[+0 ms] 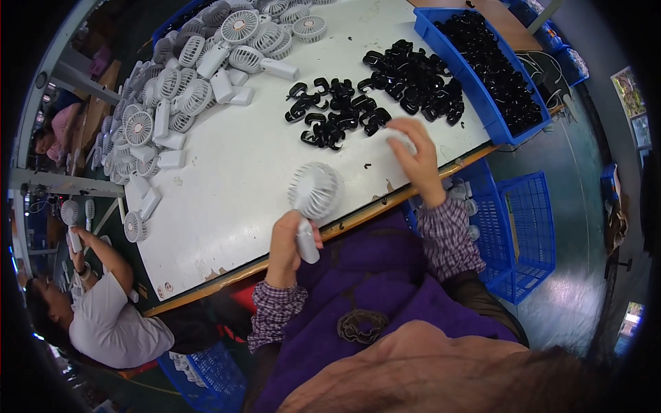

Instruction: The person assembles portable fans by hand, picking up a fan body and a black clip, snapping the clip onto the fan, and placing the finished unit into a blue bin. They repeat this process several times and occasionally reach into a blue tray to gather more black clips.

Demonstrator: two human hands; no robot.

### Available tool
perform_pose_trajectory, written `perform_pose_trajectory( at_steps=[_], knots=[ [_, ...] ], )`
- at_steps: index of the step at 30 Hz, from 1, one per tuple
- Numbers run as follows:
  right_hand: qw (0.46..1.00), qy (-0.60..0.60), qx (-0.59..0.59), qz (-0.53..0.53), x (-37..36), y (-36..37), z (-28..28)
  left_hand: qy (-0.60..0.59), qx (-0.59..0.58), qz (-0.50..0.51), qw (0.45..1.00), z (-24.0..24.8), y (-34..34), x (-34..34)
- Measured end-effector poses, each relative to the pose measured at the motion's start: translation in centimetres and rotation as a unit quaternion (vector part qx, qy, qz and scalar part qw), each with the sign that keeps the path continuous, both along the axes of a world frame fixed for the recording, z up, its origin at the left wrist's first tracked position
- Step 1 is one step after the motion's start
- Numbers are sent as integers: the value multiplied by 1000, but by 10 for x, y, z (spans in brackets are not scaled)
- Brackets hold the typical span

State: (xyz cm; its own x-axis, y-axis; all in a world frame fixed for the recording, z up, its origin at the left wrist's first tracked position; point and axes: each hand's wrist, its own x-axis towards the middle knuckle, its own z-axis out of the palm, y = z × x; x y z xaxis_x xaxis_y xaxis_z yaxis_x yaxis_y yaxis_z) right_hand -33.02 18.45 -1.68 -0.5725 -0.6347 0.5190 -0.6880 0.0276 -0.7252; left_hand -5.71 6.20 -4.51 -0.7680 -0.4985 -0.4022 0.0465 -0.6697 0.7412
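Observation:
My left hand (284,246) is closed round the handle of a white handheld fan (315,188), its round caged head tilted up over the table's near edge. To the right, my right hand (420,160) hovers above the tabletop, thumb and forefinger curved and apart with nothing visible between them. Just beyond its fingertips lies a loose heap of small, glossy black curved plastic parts (341,113). A thicker heap of the same black parts (416,81) spreads farther back.
Many white fans (195,96) are piled along the white table's (227,186) left and far side. A blue bin (475,81) full of black parts stands at the right edge. Blue crates (527,227) sit below right. Another person (113,320) holds a fan at far left.

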Motion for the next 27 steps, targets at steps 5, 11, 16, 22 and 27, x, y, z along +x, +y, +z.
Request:
perform_pose_trajectory(
  at_steps=[5, 11, 16, 22, 27],
  knots=[
    [979, 178, 95, -36, -47, -18, -35, 124, -12, 36, 992, 17, -3, -1],
    [976, -218, 14, -5, -56, -16, -30, 147, -38, 48, 987, 21, -7, 1],
    [842, -531, -78, 64, -45, -16, -3, 90, -94, 48, 990, 14, -8, -1],
    [624, -729, -60, 276, 82, -5, 24, 17, -390, 46, 919, -1, -3, -39],
    [588, -734, -66, 334, 116, -18, -3, -13, -441, 92, 892, 16, 2, -36]
  ],
)
